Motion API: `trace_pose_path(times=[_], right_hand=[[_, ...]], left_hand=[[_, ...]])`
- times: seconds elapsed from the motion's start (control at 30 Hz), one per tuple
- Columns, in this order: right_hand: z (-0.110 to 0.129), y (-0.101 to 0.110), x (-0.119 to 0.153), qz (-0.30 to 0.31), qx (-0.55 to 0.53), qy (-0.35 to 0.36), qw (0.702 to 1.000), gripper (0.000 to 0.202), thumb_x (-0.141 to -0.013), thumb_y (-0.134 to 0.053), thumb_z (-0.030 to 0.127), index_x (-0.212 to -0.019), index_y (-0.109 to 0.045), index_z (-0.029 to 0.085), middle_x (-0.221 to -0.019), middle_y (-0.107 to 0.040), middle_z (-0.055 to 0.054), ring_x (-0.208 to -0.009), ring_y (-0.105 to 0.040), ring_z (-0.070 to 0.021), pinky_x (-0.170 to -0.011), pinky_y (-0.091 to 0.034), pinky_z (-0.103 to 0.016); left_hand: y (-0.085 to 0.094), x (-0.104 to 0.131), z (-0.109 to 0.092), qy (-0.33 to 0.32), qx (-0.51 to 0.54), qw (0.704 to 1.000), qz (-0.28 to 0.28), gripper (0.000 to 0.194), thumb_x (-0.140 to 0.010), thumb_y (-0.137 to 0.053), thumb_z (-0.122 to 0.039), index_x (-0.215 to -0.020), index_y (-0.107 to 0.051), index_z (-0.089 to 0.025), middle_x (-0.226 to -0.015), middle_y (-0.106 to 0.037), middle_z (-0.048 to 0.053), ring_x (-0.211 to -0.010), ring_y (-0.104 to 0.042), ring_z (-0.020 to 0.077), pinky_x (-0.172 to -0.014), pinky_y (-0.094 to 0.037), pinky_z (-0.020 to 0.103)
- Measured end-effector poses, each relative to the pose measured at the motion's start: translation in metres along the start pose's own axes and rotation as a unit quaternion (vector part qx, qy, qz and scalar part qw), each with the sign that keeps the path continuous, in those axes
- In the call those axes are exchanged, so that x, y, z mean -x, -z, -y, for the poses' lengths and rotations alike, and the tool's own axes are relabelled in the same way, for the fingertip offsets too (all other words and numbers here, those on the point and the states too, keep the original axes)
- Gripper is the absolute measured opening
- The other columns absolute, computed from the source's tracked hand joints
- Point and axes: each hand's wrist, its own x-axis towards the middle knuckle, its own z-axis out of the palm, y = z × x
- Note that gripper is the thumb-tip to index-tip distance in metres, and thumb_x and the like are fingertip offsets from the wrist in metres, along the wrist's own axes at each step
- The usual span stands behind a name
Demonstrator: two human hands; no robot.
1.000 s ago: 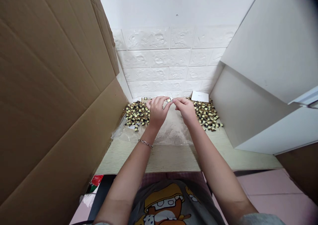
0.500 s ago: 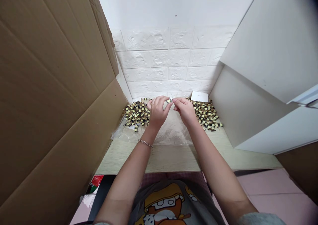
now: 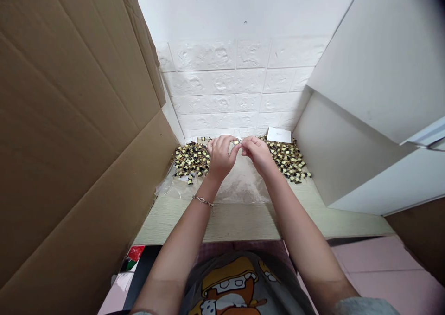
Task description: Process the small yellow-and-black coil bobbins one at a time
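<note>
Between thumb and fingers, my left hand (image 3: pixel 221 157) holds a small yellow and black component (image 3: pixel 236 142) above the plastic sheet (image 3: pixel 239 180). My right hand (image 3: pixel 257 155) is pinched at the component's right side; what its fingertips grip is too small to make out. A pile of similar yellow and black parts (image 3: pixel 191 159) lies left of my left hand. Another pile (image 3: pixel 290 162) spreads to the right of my right hand.
A white card (image 3: pixel 279 135) lies at the back of the right pile. Tall cardboard (image 3: pixel 86 120) stands on the left, white panels (image 3: pixel 354 152) on the right, and a white brick-patterned wall (image 3: pixel 215 83) behind. The pale table's front edge (image 3: pixel 243 239) runs below my forearms.
My right fingers have shifted very slightly at the component's right side, and the component has tilted a little. My left hand keeps its hold.
</note>
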Motion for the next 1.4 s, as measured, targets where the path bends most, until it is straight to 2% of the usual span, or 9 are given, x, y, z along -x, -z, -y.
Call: trace_pose_path(times=[0.17,0.4,0.73,1.03,1.17,1.4], right_hand=[[0.0037,0.0001,0.0024,0.008,-0.013,0.006,1.0,0.015,-0.063,-0.056,0.023,-0.053,-0.047,0.016,-0.05,-0.046,0.005,-0.047,-0.043,-0.0048,-0.049,-0.034,-0.018],[0.0031,0.0002,0.0015,0.022,-0.009,0.019,1.0,0.016,-0.065,-0.055,0.029,-0.058,-0.048,0.017,-0.052,-0.049,0.005,-0.046,-0.043,-0.0049,-0.049,-0.034,-0.019],[0.0012,0.0,-0.0001,0.026,0.036,0.047,0.998,0.016,-0.068,-0.052,0.029,-0.059,-0.051,0.017,-0.052,-0.049,0.005,-0.045,-0.043,-0.0053,-0.048,-0.033,-0.02],[0.0002,0.0018,0.001,0.046,0.064,0.072,0.994,0.025,-0.071,-0.052,0.038,-0.061,-0.054,0.016,-0.049,-0.047,0.004,-0.045,-0.041,-0.0059,-0.048,-0.031,-0.021],[-0.0004,0.0021,0.0005,0.042,0.064,0.087,0.993,0.028,-0.071,-0.053,0.043,-0.062,-0.054,0.016,-0.049,-0.046,0.005,-0.045,-0.04,-0.006,-0.047,-0.03,-0.021],[0.0015,0.001,0.0007,0.029,0.055,0.085,0.994,0.032,-0.07,-0.053,0.048,-0.061,-0.049,0.018,-0.049,-0.044,0.005,-0.043,-0.039,-0.0059,-0.046,-0.029,-0.021]], left_hand=[[-0.0004,0.0002,0.0002,-0.01,0.011,1.0,0.015,0.015,-0.082,-0.044,-0.031,-0.09,-0.049,-0.02,-0.092,-0.059,0.002,-0.091,-0.05,0.0147,-0.085,-0.025,0.029],[-0.0017,0.0005,0.0011,-0.007,0.023,1.0,0.011,0.017,-0.083,-0.042,-0.032,-0.09,-0.049,-0.019,-0.091,-0.058,0.003,-0.09,-0.049,0.0152,-0.084,-0.027,0.029],[-0.0001,-0.0015,-0.0009,0.036,0.063,0.997,0.011,0.016,-0.082,-0.041,-0.032,-0.085,-0.05,-0.019,-0.086,-0.057,0.003,-0.086,-0.05,0.0152,-0.081,-0.031,0.029],[-0.0006,-0.0031,-0.0017,0.074,0.127,0.989,0.021,0.017,-0.083,-0.039,-0.031,-0.08,-0.051,-0.019,-0.081,-0.057,0.002,-0.08,-0.051,0.0142,-0.076,-0.033,0.029],[-0.0015,-0.0023,0.0001,0.058,0.101,0.993,0.033,0.019,-0.084,-0.038,-0.033,-0.081,-0.051,-0.019,-0.082,-0.057,0.001,-0.08,-0.051,0.0138,-0.077,-0.032,0.029],[-0.0015,-0.0008,0.0033,0.001,0.018,1.0,0.026,0.018,-0.08,-0.046,-0.036,-0.088,-0.05,-0.02,-0.088,-0.058,0.002,-0.089,-0.051,0.0152,-0.086,-0.026,0.031]])
